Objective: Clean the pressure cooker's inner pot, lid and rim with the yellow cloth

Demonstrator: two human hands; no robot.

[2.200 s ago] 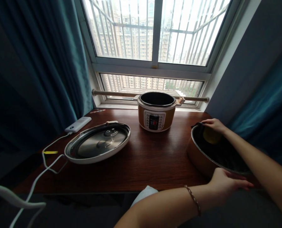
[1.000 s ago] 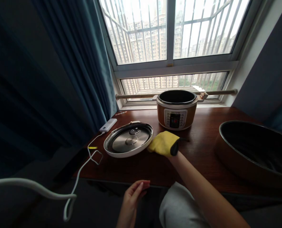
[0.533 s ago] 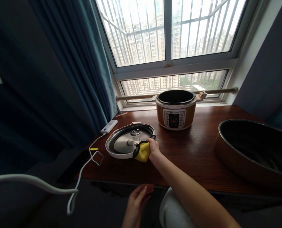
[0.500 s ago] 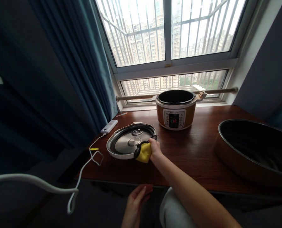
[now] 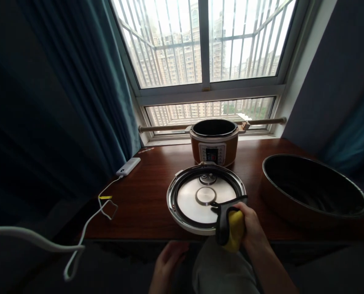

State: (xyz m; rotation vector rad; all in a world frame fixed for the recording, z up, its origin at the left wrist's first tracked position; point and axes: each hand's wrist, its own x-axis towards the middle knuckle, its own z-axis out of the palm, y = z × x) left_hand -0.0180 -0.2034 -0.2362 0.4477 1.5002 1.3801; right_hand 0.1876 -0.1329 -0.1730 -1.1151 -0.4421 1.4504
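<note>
A yellow and grey cloth [image 5: 235, 230] is gripped in my right hand [image 5: 251, 224], its dark-edged flap lying over the near-right rim of the upturned cooker lid [image 5: 189, 204]. The lid's steel inner face points up, with a black seal around it; its near edge reaches the table's front edge. Whether my fingers also pinch the lid's rim through the cloth is hidden. My left hand [image 5: 168, 261] hangs below the table edge, left of my knee, in shadow; its fingers are loosely extended and nothing shows in them.
Behind the lid stands the electric pressure cooker [image 5: 214, 145], uncovered, by the window. A large dark-lined pot [image 5: 310, 200] occupies the table's right side. To the left lie a white power bank [image 5: 128, 166] and its white cable [image 5: 87, 224], which loops past the table edge.
The lid has moved right, from the cooker's left to in front of it. My right hand and the cloth have moved right and closer to me. The view has shifted slightly.
</note>
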